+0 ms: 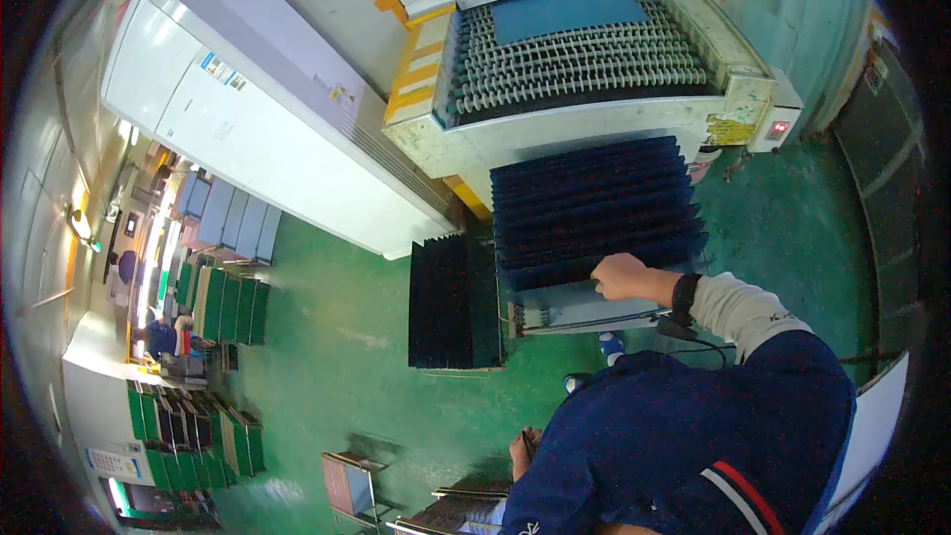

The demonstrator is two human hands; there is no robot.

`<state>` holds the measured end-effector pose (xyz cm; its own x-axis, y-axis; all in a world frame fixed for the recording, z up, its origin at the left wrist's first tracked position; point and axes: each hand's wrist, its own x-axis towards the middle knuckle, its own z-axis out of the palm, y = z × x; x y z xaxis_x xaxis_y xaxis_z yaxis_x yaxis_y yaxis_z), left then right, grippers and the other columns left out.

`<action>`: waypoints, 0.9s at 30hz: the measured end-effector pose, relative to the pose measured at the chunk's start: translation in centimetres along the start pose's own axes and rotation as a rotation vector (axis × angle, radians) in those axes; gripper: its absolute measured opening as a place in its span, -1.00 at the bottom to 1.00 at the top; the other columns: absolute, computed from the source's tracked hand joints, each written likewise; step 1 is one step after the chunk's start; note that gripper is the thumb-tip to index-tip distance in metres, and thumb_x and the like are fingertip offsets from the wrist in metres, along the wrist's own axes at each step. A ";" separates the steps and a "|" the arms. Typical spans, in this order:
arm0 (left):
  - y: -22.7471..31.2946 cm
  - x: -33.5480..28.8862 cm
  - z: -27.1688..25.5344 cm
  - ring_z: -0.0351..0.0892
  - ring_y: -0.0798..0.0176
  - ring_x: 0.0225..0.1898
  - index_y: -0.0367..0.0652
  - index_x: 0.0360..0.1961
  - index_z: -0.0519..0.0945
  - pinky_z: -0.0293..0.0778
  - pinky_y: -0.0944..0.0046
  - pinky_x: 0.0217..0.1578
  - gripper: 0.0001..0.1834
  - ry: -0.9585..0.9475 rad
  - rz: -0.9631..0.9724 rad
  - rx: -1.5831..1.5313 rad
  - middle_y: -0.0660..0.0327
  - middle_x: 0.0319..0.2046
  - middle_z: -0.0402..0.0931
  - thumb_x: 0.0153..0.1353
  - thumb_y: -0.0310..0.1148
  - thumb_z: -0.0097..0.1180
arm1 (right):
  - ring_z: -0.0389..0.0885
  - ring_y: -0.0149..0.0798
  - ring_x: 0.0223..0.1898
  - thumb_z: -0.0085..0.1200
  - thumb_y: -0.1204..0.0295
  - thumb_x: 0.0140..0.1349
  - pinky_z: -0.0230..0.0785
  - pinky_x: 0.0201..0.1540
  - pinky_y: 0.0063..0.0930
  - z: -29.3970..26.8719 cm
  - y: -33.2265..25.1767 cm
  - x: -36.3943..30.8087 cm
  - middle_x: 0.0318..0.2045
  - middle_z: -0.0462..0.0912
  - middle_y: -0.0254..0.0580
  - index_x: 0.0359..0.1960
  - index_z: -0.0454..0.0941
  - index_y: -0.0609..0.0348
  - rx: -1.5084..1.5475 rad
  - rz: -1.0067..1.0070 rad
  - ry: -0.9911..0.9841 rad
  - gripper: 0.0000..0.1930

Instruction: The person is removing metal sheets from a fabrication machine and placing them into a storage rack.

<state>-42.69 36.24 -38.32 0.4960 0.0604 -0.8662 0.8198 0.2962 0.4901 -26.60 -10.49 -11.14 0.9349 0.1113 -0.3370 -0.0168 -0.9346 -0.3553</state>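
One hand, the right hand [622, 275], is closed on the near edge of the blue panel rack [594, 208], whose slats run left-right ahead, while the left hand [522, 451], grip state indiscernible, is kept low by another rack [466, 512].

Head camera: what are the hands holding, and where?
The right hand grips the near edge of the dark blue panel rack. The left hand touches dark panels; its grip is unclear.
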 end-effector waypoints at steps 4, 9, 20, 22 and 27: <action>3.1 -3.9 3.6 0.56 0.02 -0.44 -0.37 -0.26 0.44 0.51 0.13 -0.45 -0.75 -0.059 -0.011 -0.131 -0.05 -0.36 0.52 0.13 -0.38 0.03 | 0.55 0.04 -0.31 0.06 0.31 -0.09 0.40 -0.24 -0.11 -0.6 1.0 -1.0 -0.43 0.58 -0.01 -0.35 0.58 0.14 0.025 -0.009 0.046 -0.74; 2.0 -3.0 2.8 0.55 0.01 -0.42 -0.38 -0.25 0.43 0.51 0.10 -0.42 -0.77 -0.022 0.004 -0.038 -0.03 -0.38 0.50 0.15 -0.39 -0.01 | 0.53 0.05 -0.25 0.11 0.25 -0.09 0.36 -0.16 -0.15 -8.1 -1.3 -3.4 -0.35 0.58 0.06 -0.24 0.57 0.16 0.041 -0.113 -0.004 -0.64; 5.6 -7.3 6.9 0.56 0.01 -0.44 -0.32 -0.12 0.37 0.51 0.11 -0.45 -0.69 -0.036 0.054 0.124 0.01 -0.36 0.52 0.21 -0.31 -0.07 | 0.53 -0.04 -0.33 0.16 0.23 -0.11 0.32 -0.24 -0.30 -20.1 2.6 -9.5 -0.45 0.57 0.05 -0.41 0.54 0.29 0.377 0.148 0.369 -0.66; 5.6 -7.3 6.7 0.56 0.03 -0.45 -0.31 -0.12 0.38 0.51 0.14 -0.46 -0.70 -0.076 0.179 0.412 0.03 -0.37 0.52 0.21 -0.31 -0.07 | 0.50 -0.20 -0.24 0.19 0.30 -0.07 0.29 -0.15 -0.35 -20.3 4.0 -9.3 -0.31 0.58 -0.07 -0.34 0.55 0.29 0.677 0.166 0.403 -0.68; 5.2 -5.6 6.8 0.55 0.06 -0.47 -0.30 -0.16 0.40 0.50 0.17 -0.47 -0.72 -0.033 0.125 0.324 0.04 -0.39 0.52 0.20 -0.32 -0.06 | 0.50 -0.17 -0.23 0.16 0.42 0.00 0.29 -0.10 -0.27 -17.9 8.6 -5.3 -0.21 0.54 -0.10 -0.11 0.42 0.26 1.730 0.181 0.706 -0.61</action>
<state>-39.21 30.94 -30.27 0.6031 0.0447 -0.7964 0.7976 -0.0298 0.6024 -25.37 -25.20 3.18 0.8285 -0.5001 -0.2518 0.0096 0.4623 -0.8867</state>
